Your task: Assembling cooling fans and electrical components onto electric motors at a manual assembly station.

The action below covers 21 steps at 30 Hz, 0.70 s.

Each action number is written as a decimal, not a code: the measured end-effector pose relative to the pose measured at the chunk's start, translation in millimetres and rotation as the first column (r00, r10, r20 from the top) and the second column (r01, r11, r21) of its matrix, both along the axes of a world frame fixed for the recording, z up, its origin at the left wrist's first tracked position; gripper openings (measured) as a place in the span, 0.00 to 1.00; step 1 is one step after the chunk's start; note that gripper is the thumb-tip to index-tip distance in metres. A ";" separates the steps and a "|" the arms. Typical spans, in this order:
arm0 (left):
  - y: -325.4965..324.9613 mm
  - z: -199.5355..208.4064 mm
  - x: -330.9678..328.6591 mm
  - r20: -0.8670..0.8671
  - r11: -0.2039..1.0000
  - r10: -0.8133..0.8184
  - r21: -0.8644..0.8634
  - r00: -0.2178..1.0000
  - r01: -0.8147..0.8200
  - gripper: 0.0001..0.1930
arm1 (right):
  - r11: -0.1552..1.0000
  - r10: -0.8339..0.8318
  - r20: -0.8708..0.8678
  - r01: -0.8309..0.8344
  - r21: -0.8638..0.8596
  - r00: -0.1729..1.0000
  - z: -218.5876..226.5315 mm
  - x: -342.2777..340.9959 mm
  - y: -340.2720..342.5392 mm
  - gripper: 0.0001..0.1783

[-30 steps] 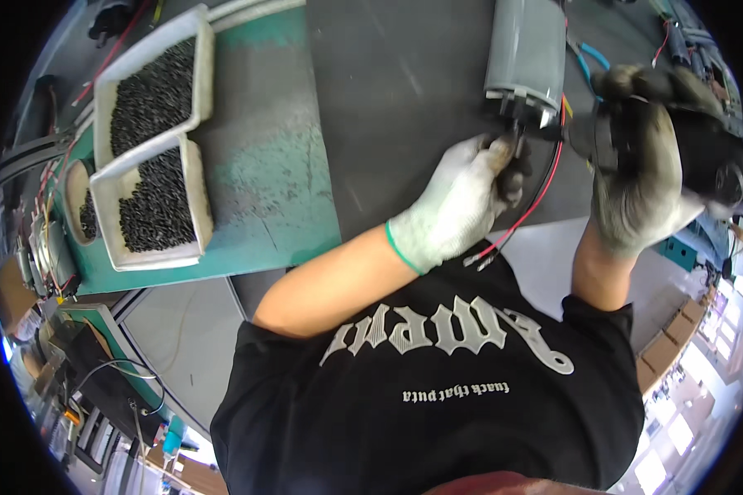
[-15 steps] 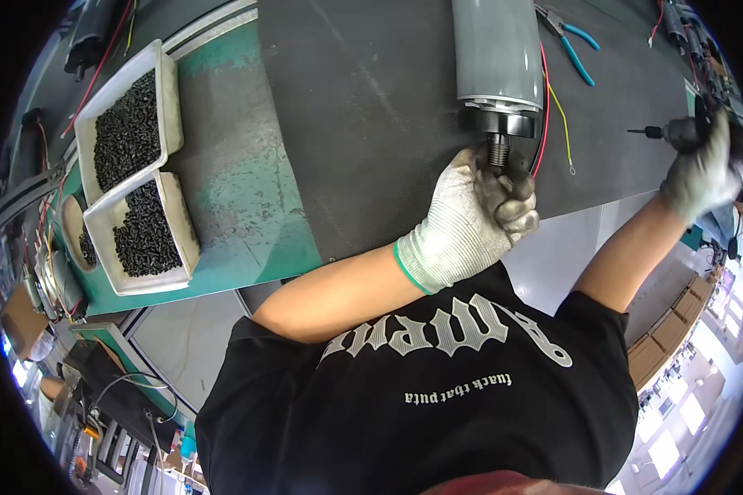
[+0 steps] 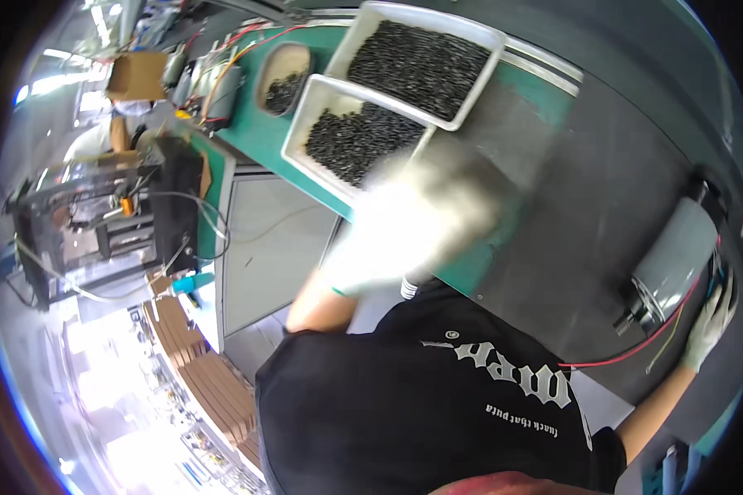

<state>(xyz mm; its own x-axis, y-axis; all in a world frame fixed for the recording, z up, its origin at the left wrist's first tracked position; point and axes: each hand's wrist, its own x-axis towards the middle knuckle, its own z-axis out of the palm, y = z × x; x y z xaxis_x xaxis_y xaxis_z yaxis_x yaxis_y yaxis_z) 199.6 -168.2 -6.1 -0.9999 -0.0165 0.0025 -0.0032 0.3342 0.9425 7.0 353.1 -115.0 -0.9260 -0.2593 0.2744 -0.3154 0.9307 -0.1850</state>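
My left hand point(image 3: 425, 214), in a whitish glove with a green cuff, is over the table's front part beside the nearer white tray point(image 3: 301, 157) of small black parts. Motion smears its fingers, so I cannot see whether they hold anything. At the far right, my gloved right hand point(image 3: 710, 326) lies beside a grey cylindrical motor point(image 3: 677, 252), fingers stretched out. Blue handles, seemingly of pliers point(image 3: 716, 279), show at its fingertips; whether it touches them is unclear. The motor lies on its side, its threaded shaft point(image 3: 623, 325) pointing toward me.
A larger white tray point(image 3: 491, 62) of black parts stands behind the nearer one, and a small tub point(image 3: 264, 78) sits to their left. Red wire point(image 3: 627, 361) trails from the motor across the dark mat point(image 3: 586, 214). More motors point(image 3: 221, 97) lie at the far left.
The view has swung left. My left hand has left the motor's threaded shaft and moved to the trays. My right hand has let go of the power screwdriver and come beside the motor.
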 end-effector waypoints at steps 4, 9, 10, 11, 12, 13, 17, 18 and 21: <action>-167.6 2.4 6.3 -0.340 0.229 0.652 -0.764 0.678 -0.603 0.12 | 0.986 0.125 -0.028 -0.121 0.113 0.992 3.3 -4.2 -17.6 0.29; -261.8 -30.8 -9.1 -0.151 0.265 0.642 -0.876 0.752 -0.402 0.14 | 0.992 0.112 0.011 -0.112 0.051 0.994 -1.5 -5.2 -20.6 0.30; -256.0 -29.3 -17.6 -0.122 0.277 0.633 -0.886 0.764 -0.371 0.14 | 0.994 0.097 0.007 -0.097 0.050 0.995 -1.3 -4.3 -19.7 0.30; -266.2 -36.8 -21.9 -0.102 0.302 0.632 -0.881 0.768 -0.365 0.15 | 0.993 0.108 0.010 -0.108 0.045 0.994 -0.9 -4.9 -19.6 0.29; -269.7 -39.1 -26.1 -0.105 0.306 0.622 -0.879 0.776 -0.365 0.15 | 0.992 0.120 0.012 -0.120 0.041 0.993 -0.1 -5.3 -19.7 0.29; -272.5 -41.4 -29.1 -0.111 0.289 0.584 -0.897 0.804 -0.334 0.14 | 0.993 0.110 0.008 -0.110 0.043 0.994 1.6 -5.1 -20.9 0.29; -289.4 -61.3 -31.8 -0.136 0.219 0.544 -0.930 0.828 -0.296 0.15 | 0.998 0.062 -0.006 -0.061 0.032 0.998 1.8 -1.5 -20.3 0.28; -289.1 -59.1 -29.7 -0.125 0.223 0.524 -0.934 0.842 -0.278 0.16 | 0.998 0.066 -0.002 -0.066 0.026 0.998 1.4 -2.7 -21.2 0.27; -286.1 -56.0 -31.3 -0.097 0.210 0.575 -0.942 0.812 -0.261 0.18 | 0.998 0.066 -0.004 -0.066 0.009 0.998 1.4 -1.5 -21.6 0.27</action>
